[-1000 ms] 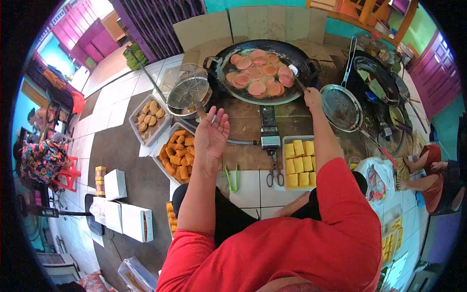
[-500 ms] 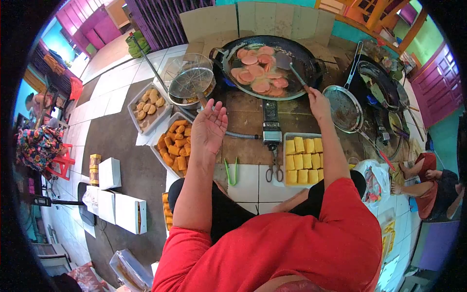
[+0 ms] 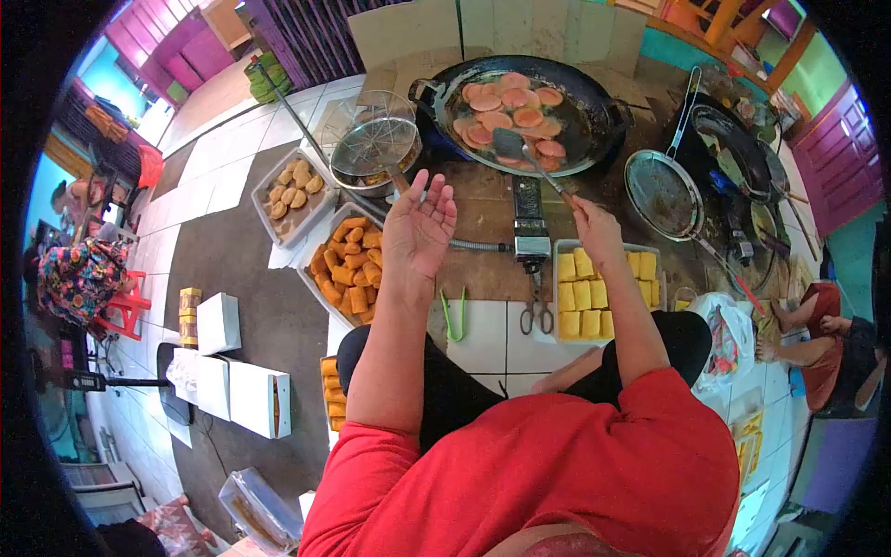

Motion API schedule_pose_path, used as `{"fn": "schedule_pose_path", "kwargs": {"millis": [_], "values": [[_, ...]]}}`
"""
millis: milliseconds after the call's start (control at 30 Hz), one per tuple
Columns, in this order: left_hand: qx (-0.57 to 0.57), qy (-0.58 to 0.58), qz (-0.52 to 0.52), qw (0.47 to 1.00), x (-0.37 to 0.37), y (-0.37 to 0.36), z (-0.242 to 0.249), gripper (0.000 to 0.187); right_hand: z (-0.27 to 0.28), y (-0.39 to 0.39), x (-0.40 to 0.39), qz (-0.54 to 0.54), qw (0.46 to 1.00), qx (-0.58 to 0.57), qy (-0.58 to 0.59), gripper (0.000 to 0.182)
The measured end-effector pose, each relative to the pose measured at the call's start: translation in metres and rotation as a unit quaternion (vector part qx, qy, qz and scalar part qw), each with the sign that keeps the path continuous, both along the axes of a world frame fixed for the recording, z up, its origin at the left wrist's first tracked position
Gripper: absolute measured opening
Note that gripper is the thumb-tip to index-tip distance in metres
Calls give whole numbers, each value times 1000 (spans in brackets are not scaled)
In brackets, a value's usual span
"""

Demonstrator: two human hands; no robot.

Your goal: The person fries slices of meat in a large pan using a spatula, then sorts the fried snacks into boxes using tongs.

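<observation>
My right hand [image 3: 599, 232] is closed round the handle of a metal spatula [image 3: 510, 145]. The spatula's blade lies among several round pink pieces of food [image 3: 528, 117] in oil, in a large black wok [image 3: 594, 111]. My left hand [image 3: 420, 227] is palm up, its fingers loosely spread and slightly curled, with nothing in the palm. Close to its fingertips is the handle of a wire skimmer [image 3: 371, 130], which rests over a metal pot [image 3: 376, 160]; part of that handle is hidden behind the hand.
Trays of orange-brown fried rolls [image 3: 348, 265], round pieces [image 3: 295, 188] and yellow blocks [image 3: 582, 294] surround me. Green tongs [image 3: 453, 314] and scissors [image 3: 536, 316] lie in front. A strainer [image 3: 661, 190] and second wok [image 3: 729, 148] stand right. Another person [image 3: 821, 343] sits at the right.
The spatula blade has moved left and towards me, among the pink pieces, and my right hand has come lower. The pink pieces have shifted. My left hand stays palm up.
</observation>
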State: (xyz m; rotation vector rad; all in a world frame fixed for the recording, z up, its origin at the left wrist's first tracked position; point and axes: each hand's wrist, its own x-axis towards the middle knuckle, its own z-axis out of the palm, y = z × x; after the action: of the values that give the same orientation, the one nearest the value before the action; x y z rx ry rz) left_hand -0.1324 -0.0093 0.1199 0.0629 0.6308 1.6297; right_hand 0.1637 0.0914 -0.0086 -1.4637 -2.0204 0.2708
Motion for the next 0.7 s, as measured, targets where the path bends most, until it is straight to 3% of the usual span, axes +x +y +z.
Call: {"fn": "schedule_pose_path", "kwargs": {"millis": [267, 333, 433, 533, 700], "values": [[17, 4, 1, 1000, -13, -1, -9, 25, 0, 11, 2, -68, 994, 17, -80, 29], [13, 20, -4, 1000, -13, -1, -12, 31, 6, 7, -17, -66, 995, 24, -67, 29], [6, 0, -8, 1000, -7, 0, -5, 21, 14, 10, -46, 15, 999, 35, -16, 27], [14, -1, -14, 1000, -3, 1, -5, 21, 11, 10, -65, 43, 999, -11, 8, 28], [14, 13, -10, 1000, -8, 2, -5, 26, 17, -1, -44, -25, 995, -59, -75, 31]]}}
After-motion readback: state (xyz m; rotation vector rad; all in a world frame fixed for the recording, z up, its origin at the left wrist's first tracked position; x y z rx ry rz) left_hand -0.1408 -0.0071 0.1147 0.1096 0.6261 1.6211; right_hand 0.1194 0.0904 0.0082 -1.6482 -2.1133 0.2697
